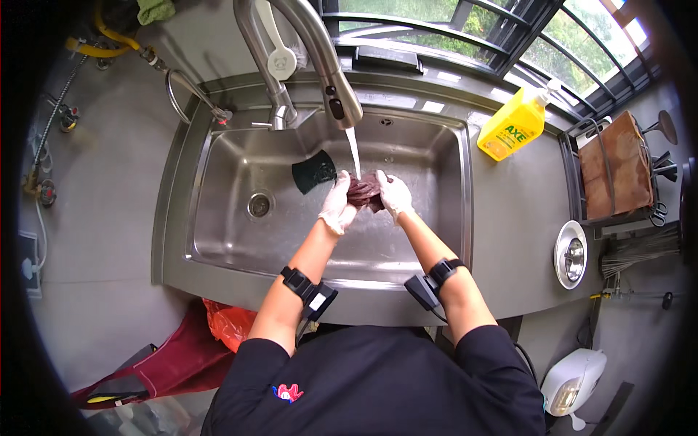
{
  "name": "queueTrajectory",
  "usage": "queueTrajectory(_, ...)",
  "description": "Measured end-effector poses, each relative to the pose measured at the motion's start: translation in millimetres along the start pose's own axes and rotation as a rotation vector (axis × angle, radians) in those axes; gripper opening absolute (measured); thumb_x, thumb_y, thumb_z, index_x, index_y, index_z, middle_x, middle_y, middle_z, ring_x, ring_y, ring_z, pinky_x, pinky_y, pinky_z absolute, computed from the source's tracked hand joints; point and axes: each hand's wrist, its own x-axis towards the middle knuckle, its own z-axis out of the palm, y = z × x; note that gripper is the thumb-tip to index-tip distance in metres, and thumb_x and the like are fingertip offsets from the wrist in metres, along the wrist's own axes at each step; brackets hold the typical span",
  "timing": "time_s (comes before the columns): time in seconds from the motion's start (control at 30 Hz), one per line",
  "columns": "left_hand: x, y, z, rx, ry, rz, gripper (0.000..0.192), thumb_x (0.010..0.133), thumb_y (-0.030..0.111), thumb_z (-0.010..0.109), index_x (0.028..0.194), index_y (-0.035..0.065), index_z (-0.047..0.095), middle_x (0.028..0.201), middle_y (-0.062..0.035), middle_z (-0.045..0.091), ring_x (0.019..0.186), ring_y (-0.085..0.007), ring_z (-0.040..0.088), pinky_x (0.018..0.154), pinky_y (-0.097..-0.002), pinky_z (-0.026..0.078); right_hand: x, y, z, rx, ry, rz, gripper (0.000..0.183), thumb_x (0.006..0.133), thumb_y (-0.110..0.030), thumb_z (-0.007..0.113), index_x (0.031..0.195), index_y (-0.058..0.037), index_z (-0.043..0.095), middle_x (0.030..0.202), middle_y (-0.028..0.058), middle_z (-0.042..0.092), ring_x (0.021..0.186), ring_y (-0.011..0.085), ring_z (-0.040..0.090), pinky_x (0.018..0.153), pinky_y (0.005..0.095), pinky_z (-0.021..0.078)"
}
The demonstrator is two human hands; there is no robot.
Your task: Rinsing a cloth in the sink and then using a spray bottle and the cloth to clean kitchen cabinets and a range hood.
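Water runs from the steel pull-down faucet (342,95) onto a wet, dark reddish-brown cloth (364,192), bunched up over the stainless steel sink (305,245). My left hand (338,204), in a thin whitish translucent glove, grips the cloth's left side. On its right side, my right hand (395,195), gloved the same way, holds it too. A dark green scouring pad (314,171) lies in the basin just beyond and left of my left hand. The drain (259,205) is farther left.
A yellow AXE detergent bottle (512,124) stands right of the sink. Farther right are a rack with a brown cutting board (616,166) and white dishes (561,253) holding a metal bowl. A red plastic bag (229,321) lies below the counter's left front. Barred windows line the back.
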Motion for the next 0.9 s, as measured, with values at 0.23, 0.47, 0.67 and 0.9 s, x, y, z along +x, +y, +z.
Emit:
queueTrajectory(0.23,-7,29,5,0.288,-0.216,0.027,0.023,0.084,-0.006,0.052,0.105,0.0030,0.048,0.096,-0.0095,0.059,0.083,-0.0198,0.061,0.074,-0.0333,0.053,-24,-15,-2,0.721,-0.464,-0.215,0.048,0.087,-0.025,0.062,0.128,-0.0061,0.045,0.108,0.0064,0.060,0.083,0.0137,0.059,0.078,0.0292,0.0483)
queueTrajectory(0.47,13,6,-21,0.085,0.034,0.233,0.018,0.097,0.015,0.043,0.106,0.0059,0.055,0.097,-0.0067,0.062,0.092,-0.0166,0.061,0.086,-0.0301,0.050,-13,-45,-14,0.086,-0.229,-0.157,0.025,0.088,-0.025,0.059,0.094,-0.0016,0.065,0.079,0.0061,0.062,0.072,0.0138,0.055,0.070,0.0273,0.0454)
queueTrajectory(0.67,24,-9,-12,-0.080,-0.214,-0.151,0.034,0.096,0.037,0.042,0.092,0.0072,0.059,0.083,-0.0052,0.063,0.074,-0.0178,0.061,0.070,-0.0325,0.053,-56,-59,25,-0.072,0.216,-0.601,0.024,0.076,-0.023,0.068,0.082,-0.0014,0.062,0.082,0.0160,0.058,0.084,0.0321,0.054,0.078,0.0403,0.0428)
queueTrajectory(0.9,5,14,-20,0.332,-0.081,-0.043,0.021,0.095,0.033,0.049,0.102,0.0144,0.056,0.093,-0.0011,0.061,0.085,-0.0129,0.057,0.083,-0.0349,0.047,7,2,33,0.713,-0.180,0.072,0.028,0.093,-0.032,0.053,0.096,-0.0054,0.060,0.078,0.0036,0.061,0.068,0.0117,0.056,0.062,0.0278,0.0464)
